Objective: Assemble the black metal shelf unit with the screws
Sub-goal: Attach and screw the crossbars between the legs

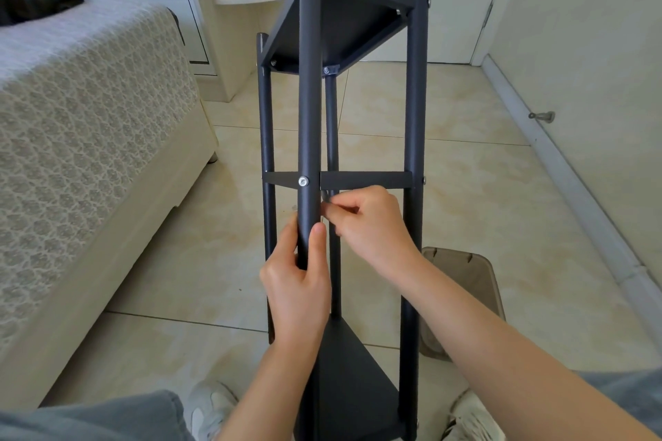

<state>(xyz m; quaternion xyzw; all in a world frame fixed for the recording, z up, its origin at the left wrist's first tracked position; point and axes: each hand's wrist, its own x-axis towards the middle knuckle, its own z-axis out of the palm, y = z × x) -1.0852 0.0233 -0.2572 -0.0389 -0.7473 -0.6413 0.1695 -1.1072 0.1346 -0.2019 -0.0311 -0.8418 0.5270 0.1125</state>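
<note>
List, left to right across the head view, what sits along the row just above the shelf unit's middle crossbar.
In order: bed with patterned cover → left post → front post → thin rear post → right post → door stop on the right wall.

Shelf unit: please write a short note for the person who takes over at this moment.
Left hand grips the front pole below the middle shelf. Right hand pinches a small metal piece, too small to name, behind that pole.
Done: top shelf, middle shelf and bottom shelf are in place; a screw shows in the front pole at the middle shelf.
Left: probably finish the joint at the right hand, then check every screw.
</note>
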